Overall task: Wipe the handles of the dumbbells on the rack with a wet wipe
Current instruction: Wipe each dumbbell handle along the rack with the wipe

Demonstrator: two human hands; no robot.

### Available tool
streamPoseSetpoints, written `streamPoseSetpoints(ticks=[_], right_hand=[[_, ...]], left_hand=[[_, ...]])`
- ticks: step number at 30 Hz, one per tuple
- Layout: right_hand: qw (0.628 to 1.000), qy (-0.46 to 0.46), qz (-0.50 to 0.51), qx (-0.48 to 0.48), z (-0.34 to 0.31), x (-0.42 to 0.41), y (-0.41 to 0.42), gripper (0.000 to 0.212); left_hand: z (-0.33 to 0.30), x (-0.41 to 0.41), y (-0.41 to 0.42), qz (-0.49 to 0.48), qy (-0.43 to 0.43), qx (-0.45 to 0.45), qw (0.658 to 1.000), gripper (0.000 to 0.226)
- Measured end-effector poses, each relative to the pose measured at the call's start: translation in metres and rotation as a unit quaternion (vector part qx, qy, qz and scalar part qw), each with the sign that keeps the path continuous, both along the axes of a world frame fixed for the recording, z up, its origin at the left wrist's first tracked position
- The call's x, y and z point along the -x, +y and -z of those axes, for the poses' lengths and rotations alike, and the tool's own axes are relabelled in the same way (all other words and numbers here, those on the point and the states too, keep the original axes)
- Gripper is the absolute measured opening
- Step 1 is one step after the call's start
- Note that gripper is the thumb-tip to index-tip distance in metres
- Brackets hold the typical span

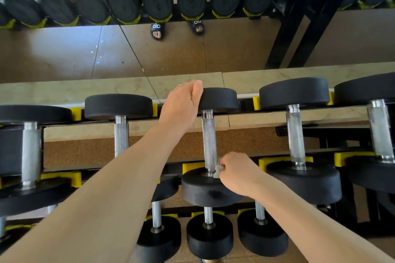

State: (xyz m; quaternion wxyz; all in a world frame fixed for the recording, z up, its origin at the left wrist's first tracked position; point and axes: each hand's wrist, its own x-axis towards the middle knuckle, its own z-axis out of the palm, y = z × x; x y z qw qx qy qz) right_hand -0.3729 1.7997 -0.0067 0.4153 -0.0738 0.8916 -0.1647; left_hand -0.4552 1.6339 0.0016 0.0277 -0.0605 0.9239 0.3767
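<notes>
A row of black dumbbells with knurled steel handles lies across the rack's upper tier. My left hand (pixel 183 102) grips the far weight head (pixel 222 98) of the middle dumbbell. My right hand (pixel 237 175) pinches a small crumpled white wet wipe (pixel 217 170) against the lower end of that dumbbell's handle (pixel 209 141), just above the near weight head (pixel 205 190). Most of the wipe is hidden by my fingers.
Neighbouring dumbbells lie close on both sides, with handles at left (pixel 121 136) and right (pixel 296 134). Yellow cradles (pixel 284 161) hold the heads. A lower tier of smaller dumbbells (pixel 209 235) sits below. A wall mirror (pixel 149 49) behind reflects the rack and two sandalled feet.
</notes>
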Motion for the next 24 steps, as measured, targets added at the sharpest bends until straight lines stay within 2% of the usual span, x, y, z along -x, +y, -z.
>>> streamPoseSetpoints(ticks=[2, 8, 13, 18, 21, 24], right_hand=[[1.000, 0.017, 0.000, 0.010, -0.005, -0.005, 0.000, 0.026], [0.985, 0.086, -0.054, 0.141, -0.020, -0.017, -0.024, 0.022], [0.990, 0.029, -0.114, 0.080, -0.011, -0.005, -0.028, 0.032], [0.991, 0.024, -0.125, 0.037, -0.020, 0.001, -0.001, 0.024], [0.999, -0.005, -0.054, -0.004, -0.006, 0.010, 0.023, 0.019], [0.999, -0.032, 0.011, 0.012, 0.009, 0.011, 0.020, 0.027]], left_hand=[[0.000, 0.000, 0.001, -0.002, 0.000, 0.001, 1.000, 0.046], [-0.001, 0.000, 0.000, 0.000, 0.004, 0.003, 1.000, 0.045], [-0.002, -0.001, 0.001, 0.002, -0.004, 0.006, 1.000, 0.044], [-0.003, -0.001, 0.001, -0.001, -0.002, 0.001, 1.000, 0.045], [-0.002, -0.001, 0.002, -0.006, -0.003, 0.002, 1.000, 0.045], [-0.004, -0.001, 0.002, -0.006, -0.003, 0.006, 1.000, 0.044]])
